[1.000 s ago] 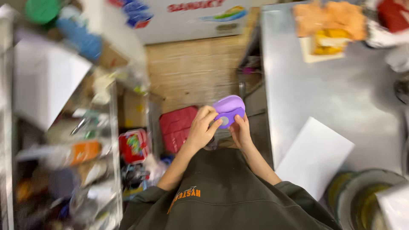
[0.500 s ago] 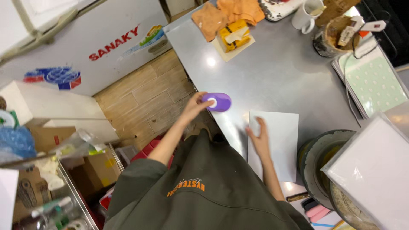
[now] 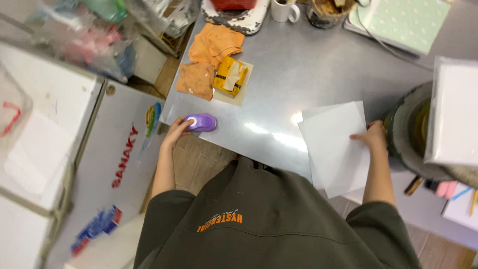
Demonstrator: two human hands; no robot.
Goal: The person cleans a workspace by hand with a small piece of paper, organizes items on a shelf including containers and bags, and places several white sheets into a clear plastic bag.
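Observation:
A small purple paper punch point(image 3: 202, 122) rests on the steel table point(image 3: 298, 65) near its left front corner. My left hand point(image 3: 176, 132) reaches over the table edge with its fingers closed on the punch's left end. Toward the right front of the table lie a few white paper sheets point(image 3: 334, 145), partly overhanging the edge. My right hand point(image 3: 372, 139) grips their right edge. My dark green sweatshirt fills the bottom of the view.
Orange cloths point(image 3: 210, 56) and a yellow packet point(image 3: 230, 77) lie at the table's back left. A white mug point(image 3: 286, 11) and a green dotted board point(image 3: 401, 20) sit at the back. A round container point(image 3: 409, 134) and a white box point(image 3: 454, 112) crowd the right. A white freezer point(image 3: 117, 154) stands left.
The punch went from being held in both hands above the floor to sitting on the table edge. My right hand left it and moved onto the white paper.

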